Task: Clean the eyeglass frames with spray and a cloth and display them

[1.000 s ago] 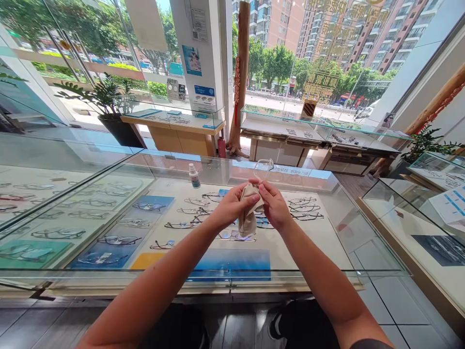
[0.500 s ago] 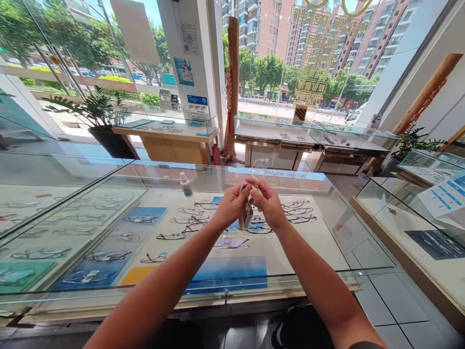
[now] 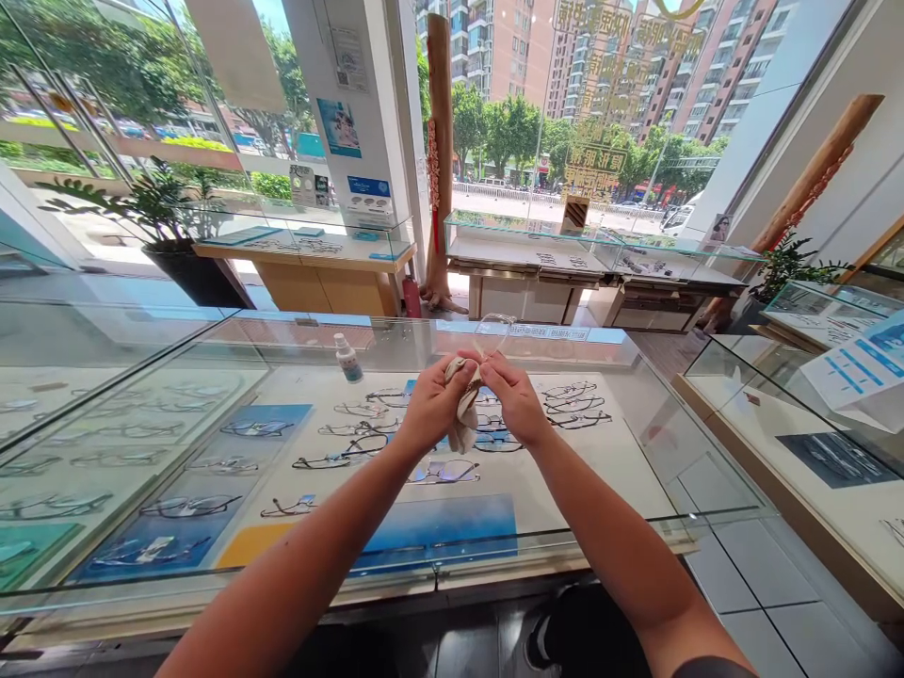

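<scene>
Over the glass counter my two hands meet, fingers pinched together. My left hand (image 3: 432,403) is closed on a crumpled beige cleaning cloth (image 3: 463,428), whose end hangs below the fingers. Against it, my right hand (image 3: 515,400) is closed on a pair of thin-framed eyeglasses (image 3: 496,325); one clear rim sticks up above the fingertips, and the rest is hidden by the hands and cloth. On the counter's far left side stands a small white spray bottle (image 3: 348,359), upright, apart from both hands.
Under the glass top of the display counter (image 3: 600,513) lie several rows of eyeglasses (image 3: 443,470). Another glass case (image 3: 720,414) runs along the right, bearing a white-and-blue box (image 3: 858,372). More display cases (image 3: 523,254) and a potted plant (image 3: 180,254) stand by the windows.
The view has shifted slightly, so the counter and hands sit a little further left. The cloth has turned and shows more folds beside the left thumb. Both hands keep their holds.
</scene>
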The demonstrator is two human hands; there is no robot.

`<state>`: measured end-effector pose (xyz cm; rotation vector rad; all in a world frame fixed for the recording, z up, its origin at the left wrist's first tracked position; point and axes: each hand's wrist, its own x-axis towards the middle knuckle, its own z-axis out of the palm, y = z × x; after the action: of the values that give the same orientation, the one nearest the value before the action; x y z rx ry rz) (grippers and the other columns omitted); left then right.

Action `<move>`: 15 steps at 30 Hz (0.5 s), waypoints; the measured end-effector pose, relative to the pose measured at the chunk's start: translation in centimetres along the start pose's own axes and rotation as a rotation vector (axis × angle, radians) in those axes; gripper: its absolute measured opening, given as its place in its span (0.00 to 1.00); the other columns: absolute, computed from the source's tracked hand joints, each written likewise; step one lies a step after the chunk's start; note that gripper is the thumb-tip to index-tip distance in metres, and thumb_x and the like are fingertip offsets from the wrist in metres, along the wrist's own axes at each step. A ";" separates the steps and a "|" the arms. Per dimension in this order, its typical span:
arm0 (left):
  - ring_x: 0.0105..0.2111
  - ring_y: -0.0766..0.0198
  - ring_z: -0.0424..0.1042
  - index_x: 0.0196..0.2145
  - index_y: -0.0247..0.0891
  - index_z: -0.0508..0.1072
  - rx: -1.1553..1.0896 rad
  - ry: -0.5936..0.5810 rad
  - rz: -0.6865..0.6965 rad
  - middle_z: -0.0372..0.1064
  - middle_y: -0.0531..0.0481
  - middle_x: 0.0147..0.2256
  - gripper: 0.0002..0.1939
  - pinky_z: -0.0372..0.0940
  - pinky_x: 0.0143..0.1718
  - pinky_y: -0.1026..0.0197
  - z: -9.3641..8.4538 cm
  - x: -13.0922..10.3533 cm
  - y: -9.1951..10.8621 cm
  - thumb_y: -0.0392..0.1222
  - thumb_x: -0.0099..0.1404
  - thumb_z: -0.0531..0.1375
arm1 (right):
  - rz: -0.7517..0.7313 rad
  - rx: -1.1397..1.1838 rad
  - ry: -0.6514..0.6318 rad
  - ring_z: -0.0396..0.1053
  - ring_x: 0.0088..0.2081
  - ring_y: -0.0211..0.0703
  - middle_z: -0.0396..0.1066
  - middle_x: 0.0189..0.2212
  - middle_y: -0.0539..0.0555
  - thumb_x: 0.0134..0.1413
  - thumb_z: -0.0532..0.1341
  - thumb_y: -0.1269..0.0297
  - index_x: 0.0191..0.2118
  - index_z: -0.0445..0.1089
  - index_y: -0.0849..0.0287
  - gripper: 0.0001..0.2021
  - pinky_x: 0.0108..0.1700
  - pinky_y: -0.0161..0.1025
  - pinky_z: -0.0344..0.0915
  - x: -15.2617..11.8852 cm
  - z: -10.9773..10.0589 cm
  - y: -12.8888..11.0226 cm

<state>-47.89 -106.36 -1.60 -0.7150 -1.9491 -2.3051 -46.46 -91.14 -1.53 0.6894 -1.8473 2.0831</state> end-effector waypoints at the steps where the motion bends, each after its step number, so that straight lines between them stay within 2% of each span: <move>1: 0.23 0.67 0.62 0.40 0.39 0.79 0.016 0.012 0.012 0.66 0.55 0.24 0.30 0.58 0.25 0.63 -0.1 0.0 0.0 0.72 0.67 0.68 | 0.001 0.001 -0.004 0.69 0.57 0.53 0.77 0.45 0.56 0.66 0.66 0.36 0.48 0.87 0.48 0.23 0.69 0.50 0.64 0.0 0.0 0.1; 3: 0.22 0.65 0.63 0.38 0.39 0.78 0.042 0.004 0.004 0.68 0.53 0.23 0.32 0.58 0.24 0.62 -0.3 0.1 -0.1 0.74 0.68 0.65 | 0.013 0.007 0.012 0.69 0.55 0.52 0.75 0.43 0.55 0.65 0.67 0.36 0.48 0.87 0.49 0.23 0.67 0.49 0.65 0.0 -0.1 0.4; 6: 0.23 0.63 0.67 0.41 0.38 0.79 0.032 -0.098 -0.030 0.71 0.51 0.25 0.33 0.62 0.25 0.61 -0.8 0.4 -0.1 0.75 0.69 0.64 | 0.076 0.042 0.063 0.69 0.49 0.49 0.73 0.40 0.54 0.64 0.68 0.37 0.50 0.87 0.51 0.24 0.59 0.46 0.70 0.1 -0.6 0.9; 8: 0.26 0.63 0.68 0.45 0.37 0.80 0.044 -0.182 -0.009 0.73 0.50 0.28 0.32 0.64 0.28 0.61 -1.1 0.6 0.0 0.72 0.69 0.66 | 0.119 0.094 0.097 0.69 0.46 0.47 0.73 0.42 0.54 0.62 0.70 0.37 0.50 0.88 0.51 0.24 0.53 0.44 0.72 0.3 -1.0 1.1; 11: 0.33 0.61 0.72 0.50 0.36 0.80 0.101 -0.276 0.042 0.76 0.48 0.35 0.28 0.68 0.34 0.61 -1.5 0.7 0.5 0.66 0.71 0.68 | 0.137 0.197 0.119 0.70 0.46 0.45 0.73 0.46 0.54 0.60 0.72 0.39 0.48 0.88 0.50 0.22 0.50 0.40 0.71 0.5 -1.5 1.1; 13: 0.35 0.60 0.73 0.52 0.35 0.79 0.127 -0.293 0.052 0.77 0.47 0.37 0.27 0.70 0.37 0.61 -1.5 0.6 0.6 0.62 0.71 0.69 | 0.145 0.228 0.109 0.69 0.42 0.42 0.73 0.45 0.53 0.60 0.73 0.39 0.48 0.88 0.50 0.22 0.47 0.39 0.71 0.5 -1.5 1.1; 15: 0.33 0.61 0.75 0.53 0.35 0.78 0.105 -0.260 0.038 0.78 0.47 0.37 0.28 0.72 0.35 0.61 -1.3 0.5 0.5 0.61 0.70 0.70 | 0.148 0.212 0.083 0.65 0.36 0.39 0.72 0.41 0.52 0.61 0.72 0.38 0.50 0.88 0.50 0.23 0.42 0.38 0.70 0.4 -1.3 1.2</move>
<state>-48.60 -107.52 -1.11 -1.0777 -2.1193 -2.1620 -47.64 -90.07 -2.43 0.5176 -1.6961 2.3895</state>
